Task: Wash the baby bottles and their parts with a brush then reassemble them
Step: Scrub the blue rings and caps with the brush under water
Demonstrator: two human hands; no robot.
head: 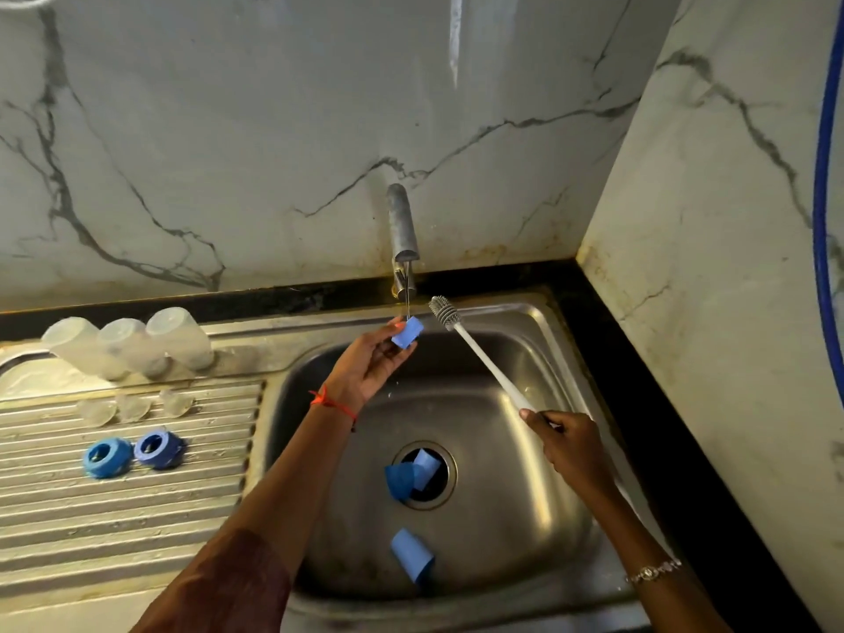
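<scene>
My left hand (370,360) pinches a blue bottle cap (407,333) under the thin stream of water from the tap (402,230). My right hand (566,443) grips the white handle of a bottle brush (475,354), whose grey bristle head points up just right of the cap. Two more blue caps (411,477) lie over the drain and another blue cap (412,559) lies on the sink floor. Three clear bottles (130,342) stand upside down on the drainboard, with three clear teats (134,408) and two blue collar rings (134,453) in front of them.
The steel sink (539,518) sits in a black counter (676,450) against marble walls. A ribbed steel drainboard (114,518) lies to the left. A blue hose (824,221) runs down the right wall.
</scene>
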